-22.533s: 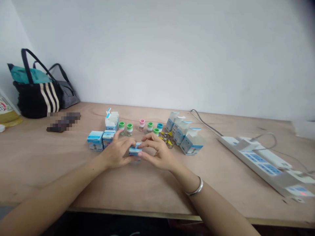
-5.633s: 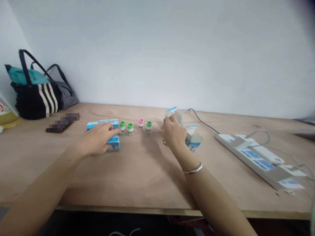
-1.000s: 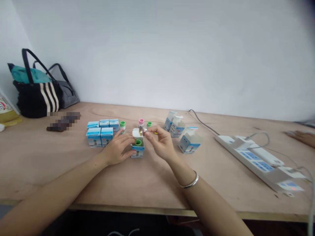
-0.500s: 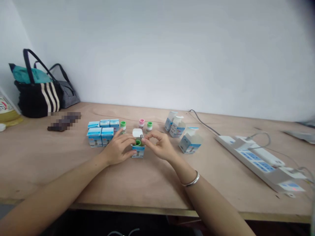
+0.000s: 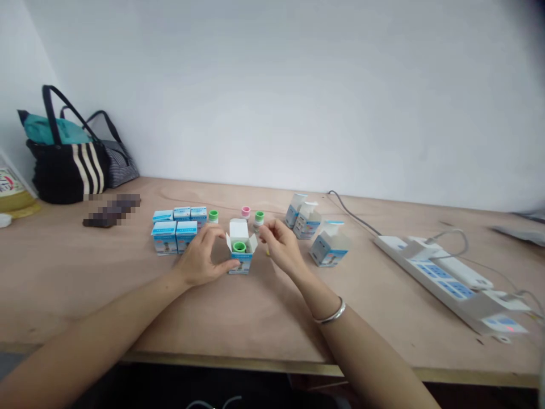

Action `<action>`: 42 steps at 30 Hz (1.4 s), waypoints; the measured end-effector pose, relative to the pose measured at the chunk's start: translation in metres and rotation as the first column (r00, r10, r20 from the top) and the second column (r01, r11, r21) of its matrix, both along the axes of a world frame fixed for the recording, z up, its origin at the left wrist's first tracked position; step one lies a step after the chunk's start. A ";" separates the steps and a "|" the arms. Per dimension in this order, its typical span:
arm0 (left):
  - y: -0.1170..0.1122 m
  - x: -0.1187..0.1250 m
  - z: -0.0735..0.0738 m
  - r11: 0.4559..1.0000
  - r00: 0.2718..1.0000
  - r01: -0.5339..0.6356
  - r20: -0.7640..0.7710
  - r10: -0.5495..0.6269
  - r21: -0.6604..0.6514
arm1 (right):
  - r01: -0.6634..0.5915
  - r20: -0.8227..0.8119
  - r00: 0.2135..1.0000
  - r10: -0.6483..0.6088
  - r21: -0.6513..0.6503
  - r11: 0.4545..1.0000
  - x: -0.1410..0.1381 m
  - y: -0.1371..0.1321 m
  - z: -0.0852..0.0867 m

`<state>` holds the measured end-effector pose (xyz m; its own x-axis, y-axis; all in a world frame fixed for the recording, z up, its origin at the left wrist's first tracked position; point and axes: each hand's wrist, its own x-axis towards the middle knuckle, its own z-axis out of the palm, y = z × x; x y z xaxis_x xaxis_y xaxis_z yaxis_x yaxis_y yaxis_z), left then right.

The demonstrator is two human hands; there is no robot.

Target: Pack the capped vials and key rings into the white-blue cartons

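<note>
A small blue-and-white carton (image 5: pixel 240 267) stands upright with its top flaps raised. Inside it shows the green ring-shaped top of a bottle (image 5: pixel 239 247). My left hand (image 5: pixel 202 257) is at the carton's left side, thumb against its front, fingers curved along the side. To the right of the carton, my right hand (image 5: pixel 281 244) is raised with thumb and fingertips pinched together; what they hold, if anything, cannot be made out. Behind those fingertips stands a green-topped bottle (image 5: pixel 259 217), with a pink-topped bottle (image 5: pixel 246 211) beside it. Another green-topped bottle (image 5: pixel 213 216) is partly hidden behind my left hand.
Several closed cartons (image 5: pixel 164 238) stand in a group at left. Cartons with open tops (image 5: pixel 330 250) are at right, near a power strip (image 5: pixel 447 278) with cables. A black bag (image 5: pixel 63 170) and a blurred dark object (image 5: pixel 111 211) lie farther left.
My right hand has moved right, away from the carton; the small dark item at its fingertips no longer shows. My left fingers have drawn back from the opening, and the side flaps now show spread.
</note>
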<state>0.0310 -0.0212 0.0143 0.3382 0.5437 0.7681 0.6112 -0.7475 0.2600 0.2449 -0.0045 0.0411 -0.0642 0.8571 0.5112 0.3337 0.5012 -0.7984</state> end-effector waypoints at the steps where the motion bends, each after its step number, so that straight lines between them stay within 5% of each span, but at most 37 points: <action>1: -0.001 0.000 0.000 1.000 0.999 -0.022 0.026 0.022 -0.010 | -0.025 -0.036 0.999 0.023 -0.052 0.998 0.000 0.001 -0.001; 10: 0.005 0.002 -0.004 0.992 0.991 0.095 -0.098 -0.087 0.080 | -0.323 -0.216 0.940 0.265 -0.307 0.895 -0.008 -0.002 -0.011; 14: 0.002 0.003 -0.001 0.989 0.996 0.054 -0.073 -0.045 0.136 | -0.385 -0.249 0.911 0.328 -0.232 0.893 -0.009 -0.003 -0.010; 22: 0.002 0.004 -0.005 0.990 0.991 0.131 -0.041 -0.130 0.042 | -0.303 0.021 0.953 0.302 0.052 0.952 -0.004 -0.006 -0.002; 29: 0.006 0.003 -0.011 0.990 0.992 0.126 -0.024 -0.124 0.056 | -0.351 0.210 0.926 0.314 0.166 0.922 0.002 -0.005 0.001; 38: 0.001 0.008 0.006 0.994 0.915 0.072 -0.402 -0.031 0.088 | -0.438 0.421 0.846 0.327 0.199 0.877 0.004 -0.007 0.007; 42: 0.000 0.004 0.019 0.991 0.860 -0.049 -0.500 0.105 0.124 | -0.295 0.493 0.856 0.153 0.224 0.929 0.008 -0.004 0.011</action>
<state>0.0346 -0.0209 0.0331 0.6547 0.5115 0.5565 0.6944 -0.6979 -0.1755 0.2533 -0.0086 0.0520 -0.5248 0.6139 0.5896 0.4762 0.7859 -0.3944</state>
